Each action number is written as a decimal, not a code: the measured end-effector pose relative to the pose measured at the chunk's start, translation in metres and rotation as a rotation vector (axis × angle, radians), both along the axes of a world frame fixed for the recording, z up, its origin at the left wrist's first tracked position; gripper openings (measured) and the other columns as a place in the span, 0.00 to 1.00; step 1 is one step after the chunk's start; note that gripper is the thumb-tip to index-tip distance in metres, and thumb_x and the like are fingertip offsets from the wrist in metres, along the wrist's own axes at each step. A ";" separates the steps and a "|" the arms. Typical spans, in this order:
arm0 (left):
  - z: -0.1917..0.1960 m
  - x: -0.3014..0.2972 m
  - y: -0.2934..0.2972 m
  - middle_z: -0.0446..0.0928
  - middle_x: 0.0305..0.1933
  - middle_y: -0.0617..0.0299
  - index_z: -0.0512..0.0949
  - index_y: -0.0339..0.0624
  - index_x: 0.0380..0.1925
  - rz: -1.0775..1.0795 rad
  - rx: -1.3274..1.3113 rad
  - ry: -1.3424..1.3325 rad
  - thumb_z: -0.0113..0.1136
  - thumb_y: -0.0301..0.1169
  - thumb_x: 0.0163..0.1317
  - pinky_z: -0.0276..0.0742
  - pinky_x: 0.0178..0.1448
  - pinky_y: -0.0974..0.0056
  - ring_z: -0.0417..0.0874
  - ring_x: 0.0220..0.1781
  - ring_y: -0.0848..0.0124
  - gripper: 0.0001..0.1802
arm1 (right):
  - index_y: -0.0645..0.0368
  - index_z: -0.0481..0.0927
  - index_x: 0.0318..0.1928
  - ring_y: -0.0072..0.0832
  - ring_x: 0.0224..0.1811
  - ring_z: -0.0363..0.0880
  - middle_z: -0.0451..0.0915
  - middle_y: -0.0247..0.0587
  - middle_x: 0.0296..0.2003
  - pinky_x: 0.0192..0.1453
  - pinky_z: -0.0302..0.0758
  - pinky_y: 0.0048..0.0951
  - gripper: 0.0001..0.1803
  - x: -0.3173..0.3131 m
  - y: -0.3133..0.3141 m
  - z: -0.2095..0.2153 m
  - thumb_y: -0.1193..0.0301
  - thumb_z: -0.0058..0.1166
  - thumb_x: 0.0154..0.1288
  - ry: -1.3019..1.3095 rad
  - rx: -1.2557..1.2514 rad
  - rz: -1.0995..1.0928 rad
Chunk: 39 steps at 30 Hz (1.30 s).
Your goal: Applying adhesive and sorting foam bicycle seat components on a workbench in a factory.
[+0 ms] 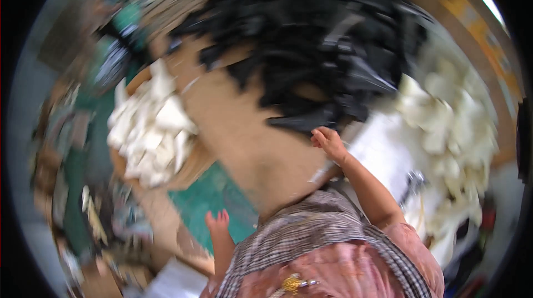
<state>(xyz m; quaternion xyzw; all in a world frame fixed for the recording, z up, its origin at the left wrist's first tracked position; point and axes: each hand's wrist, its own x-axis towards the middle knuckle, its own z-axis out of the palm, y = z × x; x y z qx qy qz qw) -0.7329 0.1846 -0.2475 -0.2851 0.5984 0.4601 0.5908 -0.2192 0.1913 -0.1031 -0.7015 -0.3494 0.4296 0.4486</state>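
Observation:
My right hand reaches forward to the near edge of a big heap of glossy black flat pieces. Its fingers are bent in and pressed together beside the lowest black piece; blur hides whether anything small is between them. Low on the left, my left hand is raised over a green sheet, fingers apart, with nothing in it. Under the black heap lies a brown board-like table top.
To the left stands a round brown container heaped with white pieces. On the right, cream pieces pile up beside a white surface with a small metallic item. Mixed scraps and boxes crowd the lower left.

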 end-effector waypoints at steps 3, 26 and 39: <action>-0.017 0.035 0.009 0.72 0.46 0.55 0.64 0.45 0.46 -0.311 -0.033 -0.015 0.61 0.41 0.52 0.77 0.45 0.48 0.76 0.46 0.53 0.25 | 0.63 0.78 0.41 0.43 0.42 0.78 0.80 0.49 0.39 0.49 0.73 0.36 0.13 0.090 -0.132 -0.035 0.68 0.58 0.59 -0.691 -0.134 -0.514; 0.152 0.830 -0.094 0.76 0.45 0.56 0.68 0.43 0.56 -1.981 0.800 0.239 0.62 0.38 0.54 0.77 0.40 0.63 0.80 0.39 0.65 0.29 | 0.60 0.67 0.59 0.51 0.63 0.61 0.64 0.54 0.61 0.66 0.60 0.45 0.36 0.304 -0.330 0.082 0.70 0.65 0.47 -1.184 -0.020 -0.907; 0.167 0.807 -0.093 0.80 0.30 0.47 0.80 0.39 0.39 -2.400 1.733 0.329 0.53 0.26 0.48 0.76 0.44 0.58 0.82 0.36 0.53 0.16 | 0.58 0.73 0.53 0.45 0.55 0.70 0.75 0.46 0.47 0.65 0.59 0.46 0.32 0.388 -0.251 0.115 0.76 0.59 0.40 -1.129 0.151 -0.636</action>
